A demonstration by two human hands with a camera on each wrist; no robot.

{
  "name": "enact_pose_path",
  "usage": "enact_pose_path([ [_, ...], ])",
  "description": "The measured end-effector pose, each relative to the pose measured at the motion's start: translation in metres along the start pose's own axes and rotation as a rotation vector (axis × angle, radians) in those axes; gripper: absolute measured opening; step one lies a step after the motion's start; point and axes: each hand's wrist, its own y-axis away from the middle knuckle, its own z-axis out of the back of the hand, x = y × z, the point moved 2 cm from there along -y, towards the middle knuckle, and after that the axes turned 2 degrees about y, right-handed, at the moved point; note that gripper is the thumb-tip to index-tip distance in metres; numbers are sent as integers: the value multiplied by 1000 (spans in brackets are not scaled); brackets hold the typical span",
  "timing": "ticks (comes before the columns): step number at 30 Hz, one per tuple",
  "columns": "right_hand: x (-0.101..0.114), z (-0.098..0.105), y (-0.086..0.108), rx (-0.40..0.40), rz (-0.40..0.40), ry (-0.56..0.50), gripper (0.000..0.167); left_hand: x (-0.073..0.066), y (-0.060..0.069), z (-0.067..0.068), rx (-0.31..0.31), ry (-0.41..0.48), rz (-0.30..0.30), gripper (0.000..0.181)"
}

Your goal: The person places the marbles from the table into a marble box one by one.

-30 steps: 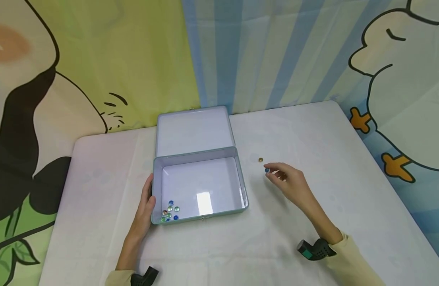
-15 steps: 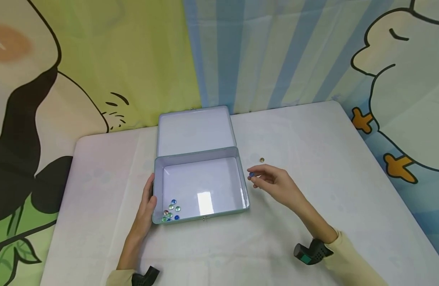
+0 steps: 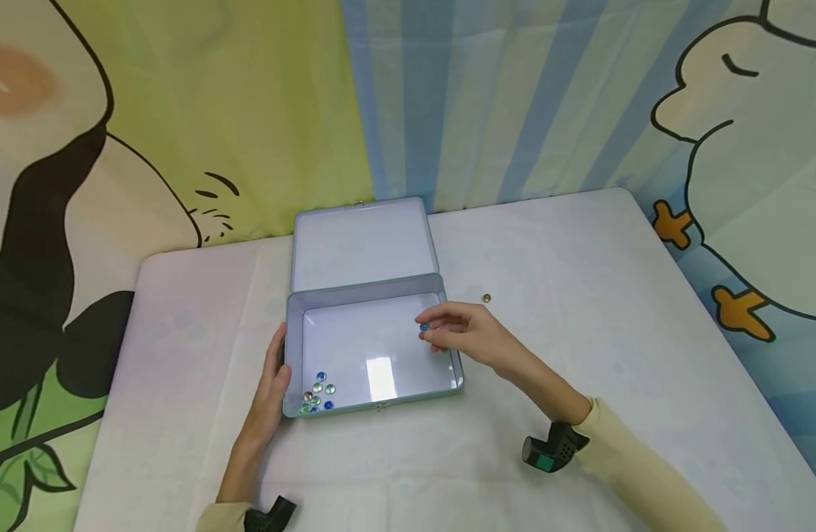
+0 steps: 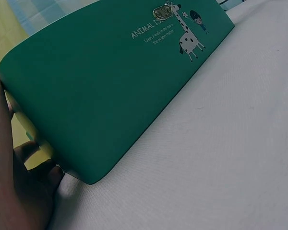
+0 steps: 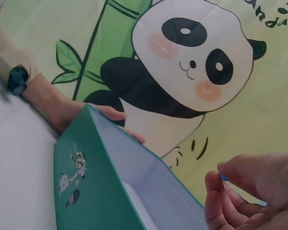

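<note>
My right hand pinches a blue glass marble between thumb and fingertips, over the right part of an open tin box. In the right wrist view, only a sliver of the blue marble shows between the fingertips. My left hand rests against the box's left side, its fingers along the outer wall. The left wrist view shows the green front of the tin box with a giraffe print and a metal clasp. Several blue, green and reddish marbles lie in the front left corner of the box.
One amber marble lies on the white tablecloth to the right of the box. The hinged lid lies back behind the box, near the printed curtain at the table's far edge.
My right hand has moved left from beside the amber marble, carrying the blue marble over the box's right wall. My left hand stays at the box's left side.
</note>
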Motion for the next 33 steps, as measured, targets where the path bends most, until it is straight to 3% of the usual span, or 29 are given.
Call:
enact_pose_path([
  [11, 9, -21, -37, 107, -45, 66, 24, -2, 1, 0, 3, -13, 3, 61],
  [20, 13, -34, -72, 184, -94, 170, 26, -2, 1, 3, -1, -25, 7, 60],
  [24, 16, -43, -89, 221, -79, 236, 23, -2, 2, 2, -6, -18, 8, 60],
  [33, 1, -62, -123, 295, -122, 390, 14, 0, 0, 0, 9, 11, 18, 59],
])
